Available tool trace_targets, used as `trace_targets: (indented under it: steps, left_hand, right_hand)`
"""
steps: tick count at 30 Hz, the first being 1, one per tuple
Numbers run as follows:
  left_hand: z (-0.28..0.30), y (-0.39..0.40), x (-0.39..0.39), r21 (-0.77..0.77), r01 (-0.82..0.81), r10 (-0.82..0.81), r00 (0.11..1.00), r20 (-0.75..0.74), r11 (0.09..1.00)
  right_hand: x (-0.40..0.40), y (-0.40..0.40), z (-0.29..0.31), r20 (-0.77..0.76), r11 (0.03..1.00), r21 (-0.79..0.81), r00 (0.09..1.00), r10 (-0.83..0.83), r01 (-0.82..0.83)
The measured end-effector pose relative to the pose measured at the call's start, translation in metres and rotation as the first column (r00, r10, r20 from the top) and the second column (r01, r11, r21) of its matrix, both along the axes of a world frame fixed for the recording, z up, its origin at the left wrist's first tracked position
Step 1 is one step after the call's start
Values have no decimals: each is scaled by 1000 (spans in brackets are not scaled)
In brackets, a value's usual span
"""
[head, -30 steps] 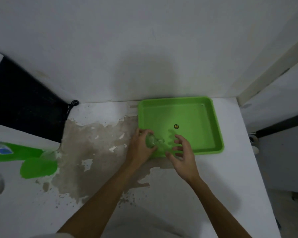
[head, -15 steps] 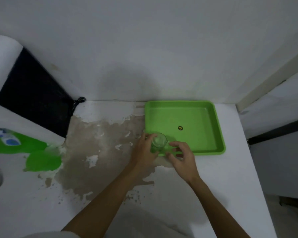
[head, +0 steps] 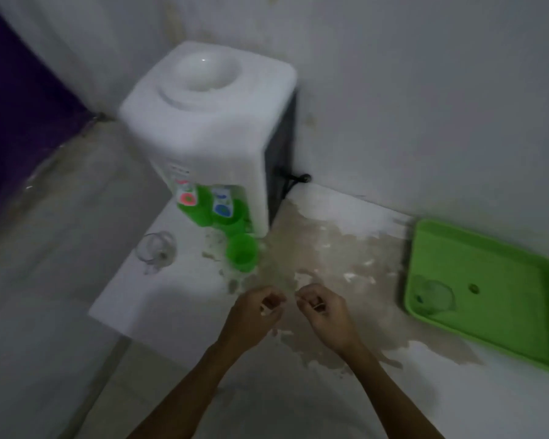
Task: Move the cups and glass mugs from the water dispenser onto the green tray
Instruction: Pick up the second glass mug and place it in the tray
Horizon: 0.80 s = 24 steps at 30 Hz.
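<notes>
White desk point(head: 178, 299), its coating peeled to a brown patch, carries a white water dispenser point(head: 206, 122) at 11 o'clock; green cups point(head: 241, 252) stand blurred beneath its taps, a clear glass mug point(head: 156, 250) beside them; another mug point(head: 433, 297) sits faintly in the green tray point(head: 501, 324) at 3 o'clock; left hand point(head: 254, 315) and right hand point(head: 327, 315) hover loosely curled, empty, between them.

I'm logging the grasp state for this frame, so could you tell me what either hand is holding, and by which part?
Nothing is held: the left hand and right hand hover loosely curled and empty above the counter.
</notes>
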<state>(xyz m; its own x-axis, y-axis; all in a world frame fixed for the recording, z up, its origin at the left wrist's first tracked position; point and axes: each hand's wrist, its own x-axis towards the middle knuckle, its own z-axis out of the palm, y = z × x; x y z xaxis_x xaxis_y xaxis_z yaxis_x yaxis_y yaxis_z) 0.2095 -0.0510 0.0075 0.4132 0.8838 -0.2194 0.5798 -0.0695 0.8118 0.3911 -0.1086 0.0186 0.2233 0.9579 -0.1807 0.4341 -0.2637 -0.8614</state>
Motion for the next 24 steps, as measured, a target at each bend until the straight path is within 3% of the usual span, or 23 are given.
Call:
trace_targets:
  steps: [4, 7, 10, 13, 17, 24]
  left_hand:
    - [7, 31, -62, 104, -172, 177, 983, -44, 980]
    - [9, 70, -118, 240, -358, 391, 914, -106, 902]
    - [9, 108, -154, 326, -433, 506, 841, -190, 841]
    - [3, 138, -174, 313, -411, 495, 825, -274, 857]
    - [-13, 164, -185, 124, -308, 332, 853, -402, 943]
    - [-15, 170, -187, 104, -247, 268, 874, -405, 963]
  right_hand:
    - [-50, 44, 9, 21, 991, 54, 992, 125, -126]
    - [-96, 84, 10, -1, 976, 39, 976, 216, -216]
    - [-125, 113, 12, -11, 964, 72, 966, 257, -255]
    - [-143, 131, 13, -17, 961, 88, 964, 266, -263]
    - [-149, 139, 13, 4, 965, 90, 969, 247, -246]
    - [-124, 123, 10, 12, 987, 70, 989, 146, -147]
